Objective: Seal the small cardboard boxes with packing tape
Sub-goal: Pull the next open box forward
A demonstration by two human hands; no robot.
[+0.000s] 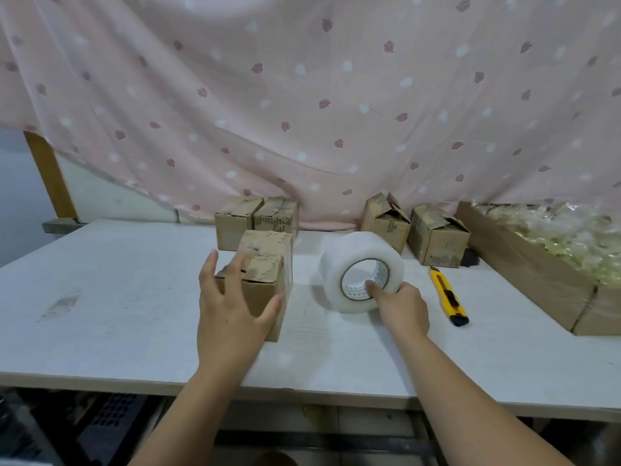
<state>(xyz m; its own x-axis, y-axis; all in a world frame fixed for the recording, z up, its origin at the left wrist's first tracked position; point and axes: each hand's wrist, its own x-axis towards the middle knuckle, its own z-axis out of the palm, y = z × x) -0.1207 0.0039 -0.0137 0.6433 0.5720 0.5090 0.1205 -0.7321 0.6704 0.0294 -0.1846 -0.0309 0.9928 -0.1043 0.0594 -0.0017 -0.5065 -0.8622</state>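
The fingers [207, 277] of the left hand [232, 311] are straight and spread, arched over the near box [265, 280], with the thumb by its front right corner. Blur hides whether they actually touch the cardboard. That box stands on the white bench [117, 297], left of centre. Its top flaps are folded down and worn, and I can make out no clear strip of tape. It looks light and fairly stiff, though the scuffed flaps would likely give under a hard press. Holding it low on 2 opposite side walls should keep it square while tape goes over the seam. Behind it, 2 closed boxes [238, 220] sit side by side against the curtain [302, 95]. To the right, the tape roll [353, 260] stands on edge on the bench. It is wide, full and glossy, so probably heavy for its size and slick outside. The right hand [401, 307] grips it with a fingertip hooked into the core, likely the surest hold. Further right stand 2 boxes with loose flaps [437, 237], then a yellow knife [448, 294] and a long cardboard tray [524, 267] of clear packets.
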